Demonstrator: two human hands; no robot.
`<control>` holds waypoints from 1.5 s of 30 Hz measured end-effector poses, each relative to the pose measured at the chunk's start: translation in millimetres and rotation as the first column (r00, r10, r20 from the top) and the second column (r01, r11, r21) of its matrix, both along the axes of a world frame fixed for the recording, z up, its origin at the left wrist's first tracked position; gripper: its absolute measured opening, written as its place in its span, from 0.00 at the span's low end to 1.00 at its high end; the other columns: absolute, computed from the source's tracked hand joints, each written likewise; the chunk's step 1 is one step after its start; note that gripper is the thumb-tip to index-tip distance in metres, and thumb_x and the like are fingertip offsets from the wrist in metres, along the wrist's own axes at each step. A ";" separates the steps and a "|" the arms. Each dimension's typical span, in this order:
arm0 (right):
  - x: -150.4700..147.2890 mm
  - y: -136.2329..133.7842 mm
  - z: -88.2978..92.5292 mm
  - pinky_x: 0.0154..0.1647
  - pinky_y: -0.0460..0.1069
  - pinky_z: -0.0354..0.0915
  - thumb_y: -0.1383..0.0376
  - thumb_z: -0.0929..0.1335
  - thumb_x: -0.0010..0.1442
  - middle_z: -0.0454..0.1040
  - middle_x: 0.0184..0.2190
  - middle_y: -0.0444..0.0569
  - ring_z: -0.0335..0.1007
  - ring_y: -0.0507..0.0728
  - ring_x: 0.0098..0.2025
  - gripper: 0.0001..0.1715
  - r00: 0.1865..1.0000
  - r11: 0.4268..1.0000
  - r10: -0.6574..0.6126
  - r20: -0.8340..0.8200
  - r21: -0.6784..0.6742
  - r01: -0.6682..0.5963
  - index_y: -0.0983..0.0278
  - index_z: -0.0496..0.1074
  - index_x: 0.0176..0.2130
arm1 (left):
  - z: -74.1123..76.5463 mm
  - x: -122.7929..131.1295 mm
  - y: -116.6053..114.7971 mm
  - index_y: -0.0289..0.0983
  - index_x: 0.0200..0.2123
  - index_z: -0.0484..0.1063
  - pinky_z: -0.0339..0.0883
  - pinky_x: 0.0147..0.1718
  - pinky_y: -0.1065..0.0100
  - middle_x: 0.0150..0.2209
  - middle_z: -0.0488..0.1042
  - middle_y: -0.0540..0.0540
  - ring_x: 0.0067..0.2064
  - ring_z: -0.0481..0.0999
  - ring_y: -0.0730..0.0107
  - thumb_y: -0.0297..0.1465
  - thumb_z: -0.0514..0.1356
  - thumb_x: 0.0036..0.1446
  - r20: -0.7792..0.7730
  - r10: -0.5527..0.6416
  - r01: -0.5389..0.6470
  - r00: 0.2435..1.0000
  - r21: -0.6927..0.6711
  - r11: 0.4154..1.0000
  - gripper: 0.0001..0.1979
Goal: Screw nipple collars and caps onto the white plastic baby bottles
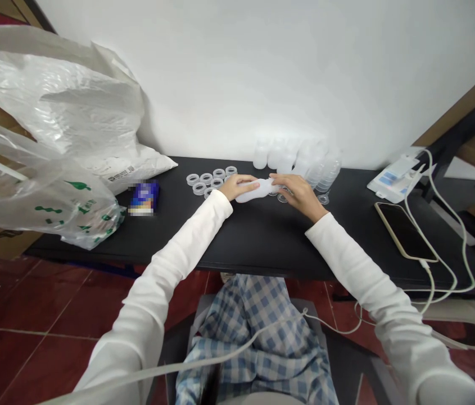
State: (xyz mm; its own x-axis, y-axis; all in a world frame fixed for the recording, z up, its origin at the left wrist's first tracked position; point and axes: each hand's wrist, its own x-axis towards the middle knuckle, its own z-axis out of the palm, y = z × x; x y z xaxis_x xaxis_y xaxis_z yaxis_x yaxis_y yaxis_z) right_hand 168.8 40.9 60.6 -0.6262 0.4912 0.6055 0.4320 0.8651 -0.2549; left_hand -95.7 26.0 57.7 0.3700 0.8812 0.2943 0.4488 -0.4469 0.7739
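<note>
A translucent white plastic bottle (254,193) lies sideways between my hands, above the black table. My left hand (237,187) is closed around its body end. The fingers of my right hand (298,191) pinch the other end, at the neck; a small clear piece seems to be there, but I cannot make out its shape. Left of the bottle, several clear plastic rings (199,188) lie in rows, partly hidden by my left hand. More clear rings (283,198) lie beneath my right hand. Behind it stand several translucent bottles (285,160) against the wall.
Large plastic bags (89,129) and a blue packet (144,197) are at the left. On the right lie a phone (406,230) with a charging cable (431,281) and a white-and-blue box (394,179). The table's front edge (262,269) runs above my lap.
</note>
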 end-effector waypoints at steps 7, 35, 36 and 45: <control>-1.7 9.4 -12.0 0.45 0.58 0.71 0.37 0.59 0.69 0.81 0.39 0.52 0.76 0.62 0.42 0.33 0.990 0.978 -0.072 -0.119 -0.204 0.047 0.59 0.75 0.46 | -2.3 -6.2 1.3 0.41 0.59 0.77 0.71 0.47 0.58 0.47 0.82 0.37 0.48 0.81 0.55 0.55 0.64 0.60 -0.375 0.268 0.062 0.888 0.673 0.737 0.32; -12.7 -5.5 -4.4 0.34 0.53 0.66 0.30 0.60 0.63 0.72 0.23 0.46 0.67 0.56 0.28 0.39 0.945 0.900 -0.170 -0.278 -0.435 0.034 0.60 0.71 0.28 | -27.0 13.1 3.4 0.52 0.58 0.76 0.64 0.65 0.47 0.54 0.82 0.46 0.61 0.77 0.60 0.32 0.54 0.71 -0.261 0.407 -0.071 0.875 0.764 0.642 0.18; -15.7 -7.5 -3.2 0.32 0.52 0.65 0.29 0.59 0.63 0.70 0.20 0.45 0.65 0.54 0.26 0.41 0.938 0.859 -0.173 -0.299 -0.512 -0.005 0.60 0.69 0.25 | -27.6 14.2 3.7 0.52 0.56 0.77 0.66 0.65 0.47 0.53 0.83 0.46 0.60 0.77 0.61 0.31 0.54 0.71 -0.253 0.410 -0.078 0.876 0.766 0.639 0.17; -16.8 -1.5 -3.1 0.24 0.50 0.61 0.25 0.53 0.61 0.65 0.14 0.45 0.60 0.51 0.19 0.49 0.934 0.655 -0.201 -0.295 -0.750 -0.096 0.62 0.71 0.23 | -23.9 18.5 3.0 0.53 0.55 0.76 0.65 0.64 0.46 0.55 0.81 0.47 0.61 0.77 0.60 0.33 0.57 0.70 -0.303 0.361 -0.025 0.882 0.735 0.678 0.15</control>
State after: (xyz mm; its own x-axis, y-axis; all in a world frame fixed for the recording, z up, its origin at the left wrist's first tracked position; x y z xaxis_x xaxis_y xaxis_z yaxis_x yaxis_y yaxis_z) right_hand 152.0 39.4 57.5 -0.4244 0.8884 0.1751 0.2332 0.2940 -0.9269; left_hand -77.2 29.0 33.8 0.4430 0.5423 0.7139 0.7712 -0.6366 0.0051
